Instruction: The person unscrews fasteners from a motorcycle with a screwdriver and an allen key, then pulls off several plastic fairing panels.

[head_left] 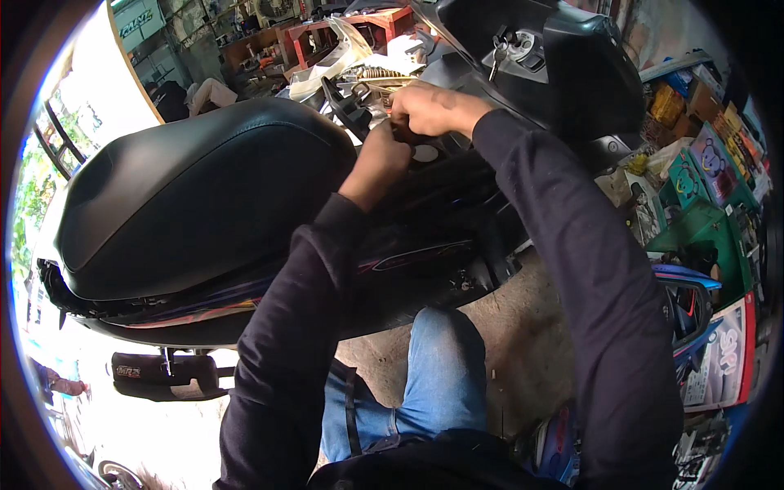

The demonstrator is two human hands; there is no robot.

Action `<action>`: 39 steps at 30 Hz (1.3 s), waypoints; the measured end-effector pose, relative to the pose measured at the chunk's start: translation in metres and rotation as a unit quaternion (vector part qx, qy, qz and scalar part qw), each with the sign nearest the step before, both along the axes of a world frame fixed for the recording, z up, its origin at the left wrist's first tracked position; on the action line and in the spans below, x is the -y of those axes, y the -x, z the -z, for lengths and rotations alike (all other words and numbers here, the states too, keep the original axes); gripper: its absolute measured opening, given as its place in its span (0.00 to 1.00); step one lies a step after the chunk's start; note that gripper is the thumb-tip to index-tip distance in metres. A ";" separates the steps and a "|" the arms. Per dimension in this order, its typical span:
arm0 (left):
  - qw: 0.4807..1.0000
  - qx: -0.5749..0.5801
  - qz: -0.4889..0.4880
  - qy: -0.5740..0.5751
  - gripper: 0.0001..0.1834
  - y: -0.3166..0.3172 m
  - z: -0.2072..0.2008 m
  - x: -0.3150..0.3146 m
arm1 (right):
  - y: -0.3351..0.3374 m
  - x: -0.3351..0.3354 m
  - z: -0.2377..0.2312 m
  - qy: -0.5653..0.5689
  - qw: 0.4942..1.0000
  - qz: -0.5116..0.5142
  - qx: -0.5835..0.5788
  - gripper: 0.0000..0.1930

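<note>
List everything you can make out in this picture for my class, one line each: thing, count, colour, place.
Scooter: 1, mostly black, across the centre
Seat: 1, black, left, on the scooter
Keys: a bunch, count unclear, dark and silver, top
Coil spring: 1, yellowish, above the hands
Bench: 1, red, top
Packages: several, mixed colours, right
Red-and-white box: 1, lower right
Floor: 1, brownish, below the scooter
Jeans: 1 pair, blue, lower centre
Sleeves: 2, dark, either side
Left hand, right hand: 2, bare, upper centre, contents hidden
</note>
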State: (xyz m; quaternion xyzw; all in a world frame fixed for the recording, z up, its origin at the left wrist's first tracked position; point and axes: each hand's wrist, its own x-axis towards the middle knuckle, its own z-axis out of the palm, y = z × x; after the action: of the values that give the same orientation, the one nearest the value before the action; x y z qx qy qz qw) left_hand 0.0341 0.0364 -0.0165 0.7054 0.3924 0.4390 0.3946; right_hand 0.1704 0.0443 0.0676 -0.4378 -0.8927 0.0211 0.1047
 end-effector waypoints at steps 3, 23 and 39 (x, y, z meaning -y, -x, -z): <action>0.984 -0.035 -0.100 -0.142 0.18 0.002 -0.014 0.000 | 0.005 -0.007 0.001 0.019 0.999 -0.033 -0.015 0.18; 0.946 -0.129 -0.158 -0.253 0.29 -0.008 -0.010 -0.005 | 0.009 0.032 -0.032 0.109 0.972 0.191 -0.086 0.28; 0.947 -0.154 -0.177 -0.218 0.32 -0.013 -0.029 0.006 | -0.009 0.003 0.019 -0.062 0.965 0.011 -0.256 0.19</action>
State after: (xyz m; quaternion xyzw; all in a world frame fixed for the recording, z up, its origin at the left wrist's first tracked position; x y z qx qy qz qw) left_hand 0.0472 0.0299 0.0124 0.7524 0.4618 0.4626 0.0817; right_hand 0.1789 0.0414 0.0486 -0.4199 -0.8310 0.0762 0.3569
